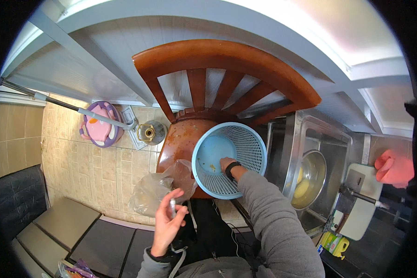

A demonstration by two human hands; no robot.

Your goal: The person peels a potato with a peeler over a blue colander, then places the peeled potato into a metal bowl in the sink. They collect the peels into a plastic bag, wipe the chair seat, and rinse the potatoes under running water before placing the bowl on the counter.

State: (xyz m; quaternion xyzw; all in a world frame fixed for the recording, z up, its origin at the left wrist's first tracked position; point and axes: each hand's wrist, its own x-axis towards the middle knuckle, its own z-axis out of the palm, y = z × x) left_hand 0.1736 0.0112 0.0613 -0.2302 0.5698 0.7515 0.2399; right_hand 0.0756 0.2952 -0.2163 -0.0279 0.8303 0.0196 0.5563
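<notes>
floor: beige tile | left wall: tan tile | panelling: grey | chair: brown, slatted wood

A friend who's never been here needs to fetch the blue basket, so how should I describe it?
Find the wooden chair with the curved, slatted back. Over the right side of its seat is a round, blue basket, the person's right hand inside. Its perforated wall sets it apart from the clear plastic bag to its left and the metal bowl in the sink.
</notes>
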